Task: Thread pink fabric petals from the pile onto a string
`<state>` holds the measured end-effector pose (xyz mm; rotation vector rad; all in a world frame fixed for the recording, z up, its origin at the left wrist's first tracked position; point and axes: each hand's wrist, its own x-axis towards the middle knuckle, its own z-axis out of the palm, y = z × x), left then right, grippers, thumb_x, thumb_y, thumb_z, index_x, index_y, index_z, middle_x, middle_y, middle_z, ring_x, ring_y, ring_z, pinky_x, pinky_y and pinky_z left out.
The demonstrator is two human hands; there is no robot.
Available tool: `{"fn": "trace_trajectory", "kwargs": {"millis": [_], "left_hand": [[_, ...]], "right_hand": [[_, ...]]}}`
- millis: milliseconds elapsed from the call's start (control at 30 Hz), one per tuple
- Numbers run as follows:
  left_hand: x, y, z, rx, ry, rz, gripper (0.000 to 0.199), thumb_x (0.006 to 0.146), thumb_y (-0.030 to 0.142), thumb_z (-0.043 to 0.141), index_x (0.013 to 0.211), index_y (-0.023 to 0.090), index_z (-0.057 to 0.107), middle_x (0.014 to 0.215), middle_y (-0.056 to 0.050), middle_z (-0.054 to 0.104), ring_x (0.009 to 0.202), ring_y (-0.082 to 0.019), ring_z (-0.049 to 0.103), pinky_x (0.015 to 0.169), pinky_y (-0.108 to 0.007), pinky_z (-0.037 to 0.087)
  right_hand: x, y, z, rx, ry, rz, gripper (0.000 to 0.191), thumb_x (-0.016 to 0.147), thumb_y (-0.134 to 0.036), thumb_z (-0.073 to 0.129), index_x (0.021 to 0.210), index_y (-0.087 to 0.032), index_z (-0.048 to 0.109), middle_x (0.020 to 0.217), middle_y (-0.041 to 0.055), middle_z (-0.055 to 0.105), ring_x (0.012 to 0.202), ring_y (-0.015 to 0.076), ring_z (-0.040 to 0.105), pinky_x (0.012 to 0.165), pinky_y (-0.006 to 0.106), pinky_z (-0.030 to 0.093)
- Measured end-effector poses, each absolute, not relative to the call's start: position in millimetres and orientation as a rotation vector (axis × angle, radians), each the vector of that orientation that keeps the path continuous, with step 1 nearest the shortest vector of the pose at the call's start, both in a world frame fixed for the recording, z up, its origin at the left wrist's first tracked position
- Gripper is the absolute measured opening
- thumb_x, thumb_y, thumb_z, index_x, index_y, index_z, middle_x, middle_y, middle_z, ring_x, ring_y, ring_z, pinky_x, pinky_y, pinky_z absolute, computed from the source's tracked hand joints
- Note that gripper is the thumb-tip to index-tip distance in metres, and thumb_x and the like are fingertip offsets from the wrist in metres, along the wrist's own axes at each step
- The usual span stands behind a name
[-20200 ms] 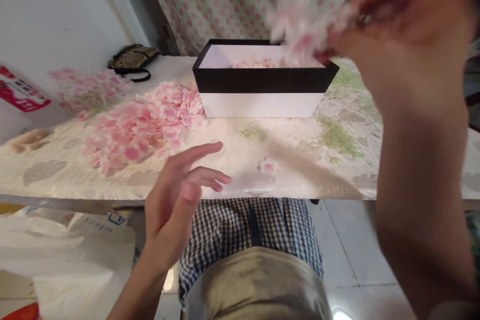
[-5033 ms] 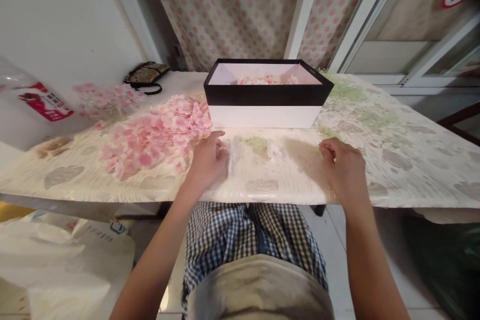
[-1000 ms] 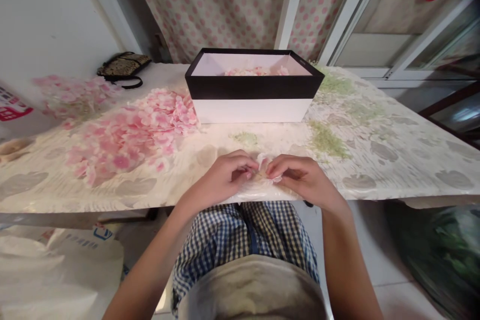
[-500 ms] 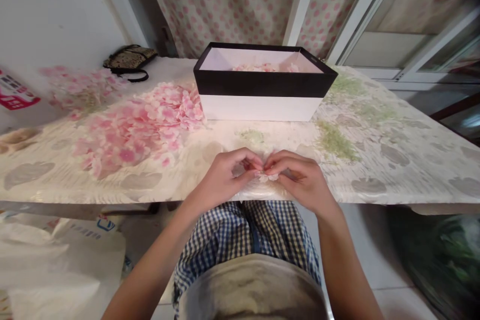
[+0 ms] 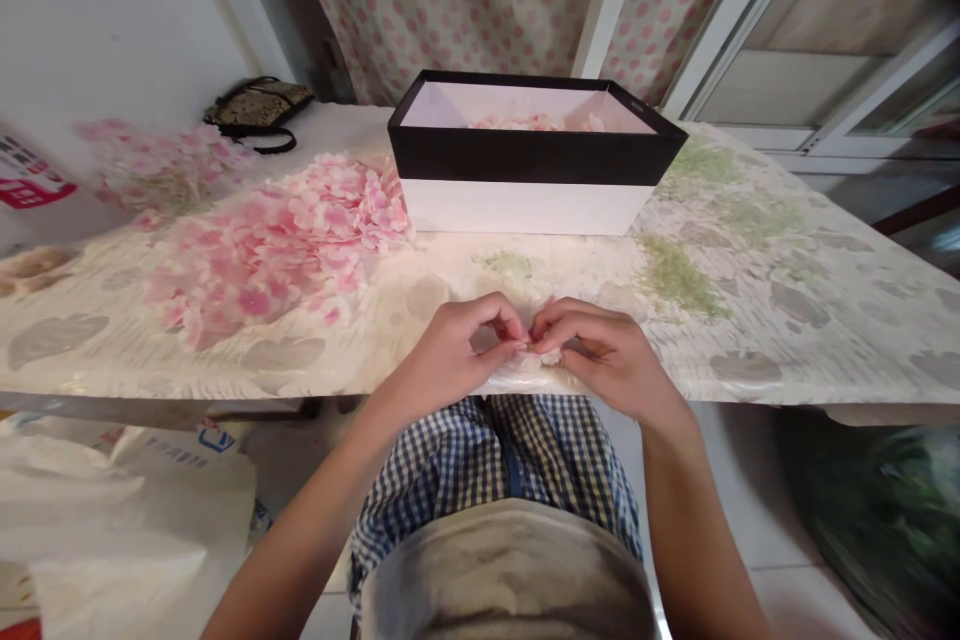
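Observation:
Close to the table's front edge, my left hand (image 5: 469,350) and my right hand (image 5: 611,355) meet fingertip to fingertip. A small pale pink artificial flower (image 5: 549,357) is pinched between them, its petals partly covered by my fingers. Left of my hands lies a heap of pink artificial flowers (image 5: 277,255). Straight ahead stands an open box (image 5: 521,160), white below with a broad black rim, with pale pink flowers (image 5: 517,123) inside. Small green pieces (image 5: 679,275) are piled to the right, and a few more (image 5: 506,264) lie just beyond my hands.
Another bunch of pink flowers (image 5: 169,160) and a patterned pouch (image 5: 259,105) with a black strap are at the back left. A leaf-print cover (image 5: 750,370) spreads over the table. Below it are a white bag (image 5: 127,520) at left and a dark green bag (image 5: 885,510) at right.
The view has tilted slightly, so the box sits a little higher in it. My fingertips have shifted a little on the flower, and both hands stay at the same place by the table edge.

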<state>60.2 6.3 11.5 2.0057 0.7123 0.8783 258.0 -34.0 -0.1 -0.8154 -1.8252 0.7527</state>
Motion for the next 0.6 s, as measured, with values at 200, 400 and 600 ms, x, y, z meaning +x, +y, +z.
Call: {"fn": "trace_trajectory", "kwargs": {"millis": [200, 400, 600], "left_hand": [[60, 5, 13, 2.019, 0.718, 0.841, 0.014, 0.082, 0.007, 0.063, 0.074, 0.017, 0.056, 0.074, 0.004, 0.063, 0.069, -0.008, 0.06, 0.064, -0.018, 0.045], [61, 3, 14, 2.024, 0.699, 0.804, 0.019, 0.082, 0.006, 0.061, 0.071, 0.018, 0.052, 0.073, 0.004, 0.062, 0.066, -0.007, 0.058, 0.061, -0.018, 0.044], [64, 7, 14, 1.86, 0.69, 0.986, 0.012, 0.082, 0.019, 0.067, 0.076, 0.018, 0.057, 0.079, -0.001, 0.067, 0.076, -0.014, 0.066, 0.072, -0.025, 0.052]], "right_hand": [[258, -34, 0, -0.842, -1.844, 0.781, 0.025, 0.083, 0.002, 0.056, 0.081, -0.02, 0.066, 0.09, 0.0, 0.061, 0.085, 0.0141, 0.06, 0.073, 0.026, 0.044], [255, -33, -2, -0.91, -1.856, 0.776, 0.025, 0.082, 0.003, 0.054, 0.076, -0.02, 0.061, 0.086, -0.0015, 0.06, 0.08, 0.0128, 0.058, 0.066, 0.024, 0.042], [251, -37, -1, -0.964, -1.764, 0.624, 0.013, 0.085, -0.009, 0.061, 0.084, -0.022, 0.057, 0.087, -0.0017, 0.06, 0.077, 0.0134, 0.057, 0.069, 0.025, 0.045]]}}
